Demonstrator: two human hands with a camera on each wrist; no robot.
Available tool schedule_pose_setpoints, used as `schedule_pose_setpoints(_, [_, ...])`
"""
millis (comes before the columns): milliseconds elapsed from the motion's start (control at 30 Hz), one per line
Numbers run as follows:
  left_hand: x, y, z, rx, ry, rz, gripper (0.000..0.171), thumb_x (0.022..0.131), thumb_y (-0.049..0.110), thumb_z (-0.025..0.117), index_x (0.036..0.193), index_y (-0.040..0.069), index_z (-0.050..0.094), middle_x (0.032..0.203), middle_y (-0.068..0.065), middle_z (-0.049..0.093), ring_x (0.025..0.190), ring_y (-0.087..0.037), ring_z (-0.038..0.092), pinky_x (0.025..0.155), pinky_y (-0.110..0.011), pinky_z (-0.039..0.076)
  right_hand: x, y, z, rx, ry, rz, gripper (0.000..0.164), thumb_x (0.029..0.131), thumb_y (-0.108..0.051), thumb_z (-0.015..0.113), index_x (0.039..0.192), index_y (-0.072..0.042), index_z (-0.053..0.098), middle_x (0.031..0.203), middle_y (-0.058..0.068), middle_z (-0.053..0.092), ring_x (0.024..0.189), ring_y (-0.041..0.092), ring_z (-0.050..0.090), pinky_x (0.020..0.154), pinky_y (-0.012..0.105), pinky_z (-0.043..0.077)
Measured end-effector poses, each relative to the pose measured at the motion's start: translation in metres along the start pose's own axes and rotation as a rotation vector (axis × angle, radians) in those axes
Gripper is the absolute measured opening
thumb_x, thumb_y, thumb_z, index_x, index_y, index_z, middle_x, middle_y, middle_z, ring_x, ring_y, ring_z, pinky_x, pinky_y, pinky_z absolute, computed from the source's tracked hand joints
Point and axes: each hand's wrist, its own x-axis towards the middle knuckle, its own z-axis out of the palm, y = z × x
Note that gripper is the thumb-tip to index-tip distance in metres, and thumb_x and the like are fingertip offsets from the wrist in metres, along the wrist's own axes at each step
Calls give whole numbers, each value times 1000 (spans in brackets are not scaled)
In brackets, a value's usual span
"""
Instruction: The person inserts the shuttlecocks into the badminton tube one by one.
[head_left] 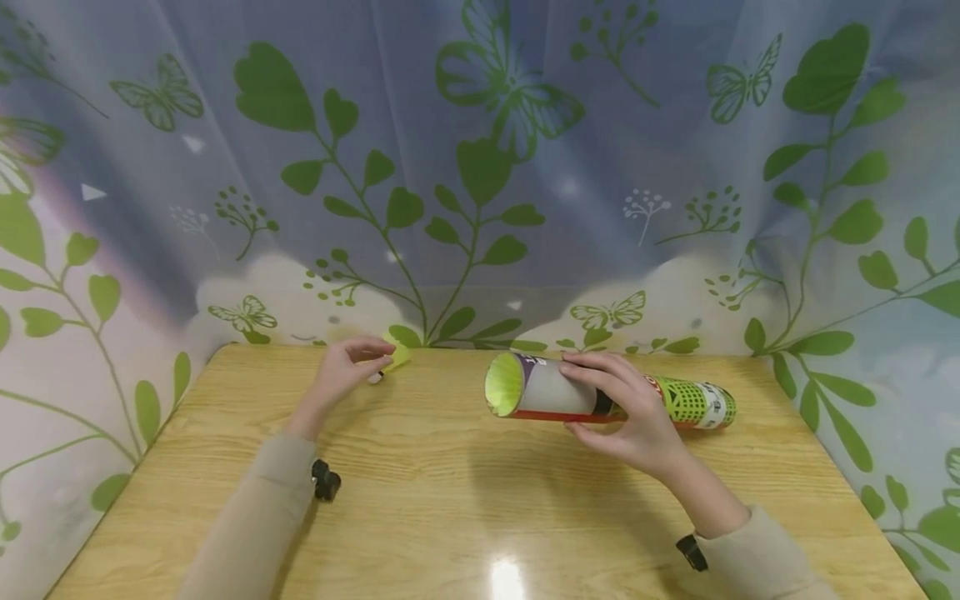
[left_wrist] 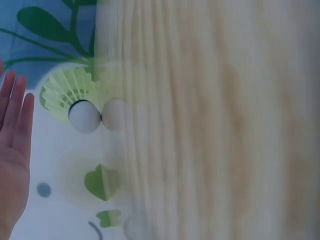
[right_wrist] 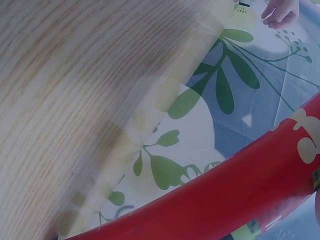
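Note:
My right hand (head_left: 630,408) grips a printed shuttlecock tube (head_left: 693,402) around its middle, holding it lengthwise above the table. The tube's open end faces left, and the yellow skirt of a shuttlecock (head_left: 504,385) fills that mouth. In the right wrist view the tube (right_wrist: 200,197) shows its red side. Over at the back left, my left hand (head_left: 347,372) is beside a loose yellow shuttlecock (head_left: 400,352) with a white base. The left wrist view shows that hand (left_wrist: 15,135) with straight fingers, a gap between them and the shuttlecock (left_wrist: 70,92).
A wooden table (head_left: 420,500) spreads beneath both hands. Behind it and along both sides hangs a curtain (head_left: 540,208) printed with leaves and butterflies, meeting the table's back edge. Small black clips are at both sleeves (head_left: 251,500).

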Motion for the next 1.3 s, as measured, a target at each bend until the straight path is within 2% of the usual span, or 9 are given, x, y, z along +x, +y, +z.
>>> schedule_pose_setpoints(67, [4, -4, -2, 3, 5, 9, 23, 86, 7, 68, 108, -2, 67, 114, -19, 63, 108, -35, 60, 86, -35, 55, 0, 0, 0, 1, -3, 2, 58, 64, 1, 80, 118, 7, 60, 123, 23, 56, 113, 36, 51, 101, 23, 41])
schedule_pose_setpoints(233, [17, -22, -7, 10, 21, 33, 25, 86, 9, 69, 109, -1, 67, 116, -20, 62, 112, -37, 57, 95, -49, 48, -1, 2, 1, 10, -6, 9, 58, 65, 1, 79, 119, 7, 59, 122, 26, 56, 114, 35, 51, 101, 23, 40])
schedule_pose_setpoints(400, [28, -38, -11, 32, 57, 2, 29, 86, 18, 71, 109, 1, 68, 117, -17, 63, 113, -33, 57, 98, -47, 46, -6, 9, 3, 4, -17, 24, 60, 63, 1, 79, 119, 6, 60, 122, 26, 55, 115, 35, 50, 101, 21, 40])
schedule_pose_setpoints(567, [34, -44, -13, 53, 62, 11, 31, 85, 17, 71, 109, -2, 67, 116, -19, 64, 113, -35, 57, 100, -48, 45, -10, 15, 5, -17, -25, 40, 62, 61, 0, 80, 120, 4, 60, 122, 24, 56, 116, 33, 50, 102, 21, 40])
schedule_pose_setpoints(700, [39, -48, -13, 97, 46, 11, 29, 86, 17, 71, 111, 2, 68, 117, -16, 65, 115, -34, 57, 101, -48, 44, -7, 10, 4, -13, -23, 36, 61, 62, 0, 79, 119, 5, 60, 121, 25, 56, 116, 33, 51, 102, 21, 40])
schedule_pose_setpoints(833, [42, -50, -12, 138, 18, -29, 30, 86, 20, 70, 114, 8, 68, 121, -10, 64, 120, -30, 54, 103, -48, 42, 0, 0, 3, 5, -17, 17, 56, 65, 0, 78, 118, 7, 60, 120, 27, 56, 114, 35, 51, 101, 22, 40])
schedule_pose_setpoints(1000, [44, -51, -11, 174, -2, -53, 31, 86, 22, 71, 114, 10, 68, 123, -9, 63, 123, -31, 51, 104, -50, 40, 4, -5, 2, 14, -13, 9, 55, 66, 1, 78, 117, 8, 60, 119, 27, 56, 112, 36, 51, 100, 22, 41])
schedule_pose_setpoints(1133, [45, -54, -11, 195, -24, -16, 28, 85, 19, 71, 110, 6, 69, 119, -13, 64, 119, -33, 54, 102, -52, 41, -2, 2, 3, -1, -17, 30, 57, 65, 1, 78, 118, 7, 60, 120, 27, 56, 113, 35, 51, 101, 20, 40])
schedule_pose_setpoints(1300, [44, -57, -13, 278, -57, 48, 22, 84, 17, 72, 103, 5, 71, 108, -14, 68, 111, -34, 58, 102, -56, 39, -15, 17, 3, -27, -21, 54, 60, 64, -4, 79, 120, 3, 60, 123, 24, 56, 117, 32, 50, 101, 20, 40])
